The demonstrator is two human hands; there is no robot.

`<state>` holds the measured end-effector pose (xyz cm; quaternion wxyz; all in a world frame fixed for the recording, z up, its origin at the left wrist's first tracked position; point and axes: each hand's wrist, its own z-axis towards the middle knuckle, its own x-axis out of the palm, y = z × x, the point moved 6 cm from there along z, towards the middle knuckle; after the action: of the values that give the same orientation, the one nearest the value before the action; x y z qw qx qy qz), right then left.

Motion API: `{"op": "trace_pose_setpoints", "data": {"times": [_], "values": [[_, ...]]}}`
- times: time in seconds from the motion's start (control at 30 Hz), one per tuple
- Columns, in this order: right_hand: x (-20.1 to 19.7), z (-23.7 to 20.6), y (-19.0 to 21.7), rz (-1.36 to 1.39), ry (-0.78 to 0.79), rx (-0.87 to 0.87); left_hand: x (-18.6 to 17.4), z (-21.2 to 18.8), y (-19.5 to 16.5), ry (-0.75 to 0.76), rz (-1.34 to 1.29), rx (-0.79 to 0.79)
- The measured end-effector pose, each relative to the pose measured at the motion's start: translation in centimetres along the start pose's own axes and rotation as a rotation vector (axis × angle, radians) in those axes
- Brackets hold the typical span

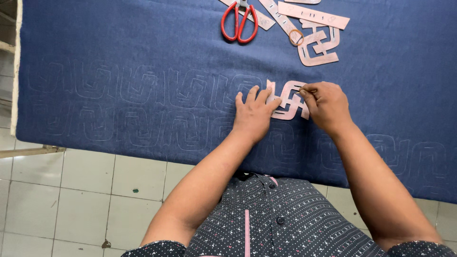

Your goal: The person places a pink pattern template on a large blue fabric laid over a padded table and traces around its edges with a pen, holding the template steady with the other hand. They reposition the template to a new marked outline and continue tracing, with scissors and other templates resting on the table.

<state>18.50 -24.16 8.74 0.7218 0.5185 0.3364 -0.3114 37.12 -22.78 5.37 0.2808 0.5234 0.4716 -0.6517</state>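
Note:
A pale pink cut-out template point(289, 101) of interlocking bands lies flat on dark blue cloth point(143, 47). My left hand point(253, 115) presses its fingers on the template's left edge, fingers spread. My right hand point(326, 104) sits at the template's right side, pinched on a thin marking stick whose tip touches the template's upper edge. Faint chalk outlines point(143, 93) of the same pattern run in two rows across the cloth to the left.
Red-handled scissors point(239, 21) lie at the top of the cloth. Beside them are several pink template strips point(314, 15), another cut-out template point(319, 47) and a rubber band point(296, 37). White floor tiles point(71, 200) show below the cloth's near edge.

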Motion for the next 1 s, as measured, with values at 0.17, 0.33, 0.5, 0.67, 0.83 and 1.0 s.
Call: {"op": "trace_pose_setpoints", "data": {"times": [0.17, 0.33, 0.5, 0.67, 0.83, 1.0], "values": [[-0.2, -0.7, 0.3, 0.05, -0.029, 0.006, -0.2, -0.2, -0.1, -0.009, -0.019, 0.0], [-1.1, -1.7, 0.1, -0.015, -0.013, -0.015, -0.3, -0.1, 0.0, 0.012, -0.017, -0.006], [-1.4, -2.4, 0.1, -0.004, 0.014, -0.021, -0.4, 0.0, -0.1, 0.008, -0.016, -0.007], [-1.5, -3.1, 0.5, 0.006, 0.017, -0.031, -0.3, -0.1, 0.1, 0.011, -0.018, -0.007], [-1.4, -3.4, 0.5, 0.067, 0.043, 0.031, 0.1, -0.1, 0.3, -0.018, -0.027, 0.003], [-1.2, -4.2, 1.9, 0.066, 0.064, -0.019, 0.6, -0.1, 0.7, -0.009, 0.016, 0.006]]}}
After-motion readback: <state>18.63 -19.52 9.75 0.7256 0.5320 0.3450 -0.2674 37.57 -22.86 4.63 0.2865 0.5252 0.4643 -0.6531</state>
